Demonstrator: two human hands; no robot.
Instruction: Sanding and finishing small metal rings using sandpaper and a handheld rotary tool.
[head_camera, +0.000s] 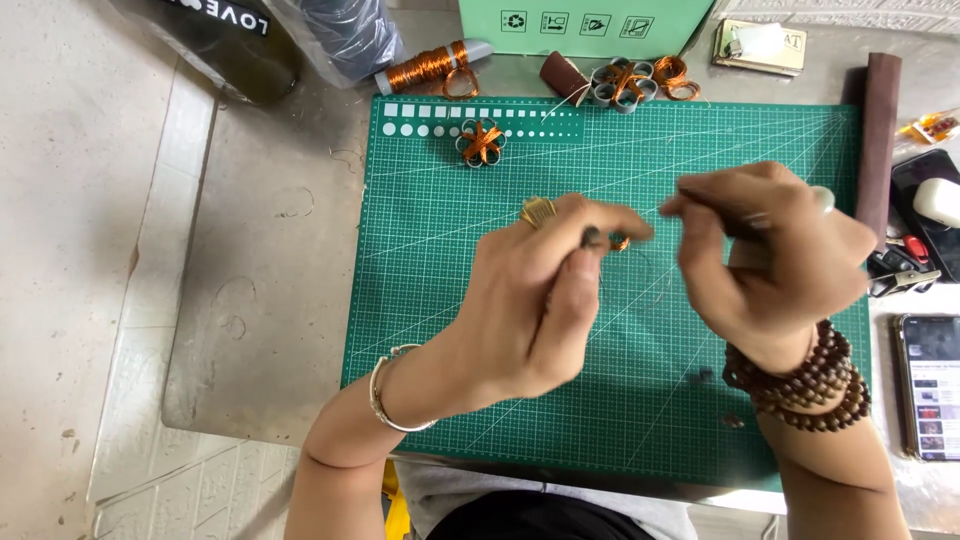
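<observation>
My left hand (545, 295) pinches a small piece wound with copper wire (619, 242) between thumb and fingers above the green cutting mat (440, 300). A gold ring sits on one finger and a silver bangle on the wrist. My right hand (775, 260), fingers closed, grips a thin tool or wire end whose tip points left toward the small piece. Dark wooden bead bracelets wrap that wrist. What exactly the right hand holds is mostly hidden by the fingers.
A finished copper-wound flower piece (482, 142) lies on the mat's top edge; another (622, 84) sits beyond it by a copper wire spool (428, 66). A green box (580, 25), pliers (905, 262), a phone (928, 385) and a brown roll (878, 140) stand around.
</observation>
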